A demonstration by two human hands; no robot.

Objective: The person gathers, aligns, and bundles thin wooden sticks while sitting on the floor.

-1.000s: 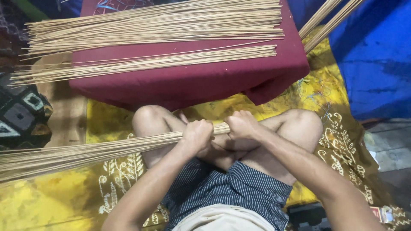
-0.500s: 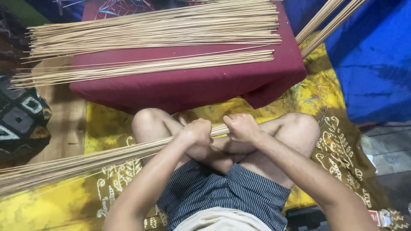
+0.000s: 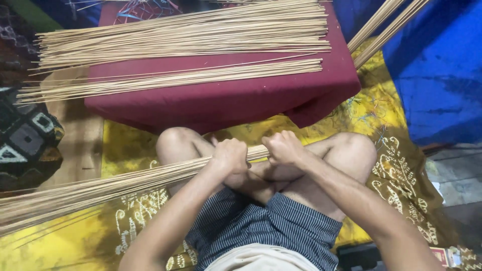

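I sit cross-legged and hold a long bundle of thin pale sticks across my lap. My left hand is closed around the bundle over my left knee. My right hand grips the same bundle close beside it, at its right end. The bundle runs down and away to the left edge of view. Two more layers of the same sticks lie on a low maroon-covered table in front of my knees: a thick pile at the back and a thinner row nearer me.
A yellow patterned cloth covers the floor under me. A blue sheet hangs at the right, with a few more sticks leaning by it. A dark patterned cushion lies at the left.
My hands stay clenched on the bundle, which has tilted slightly, its far left end sinking lower. The view has shifted a little.
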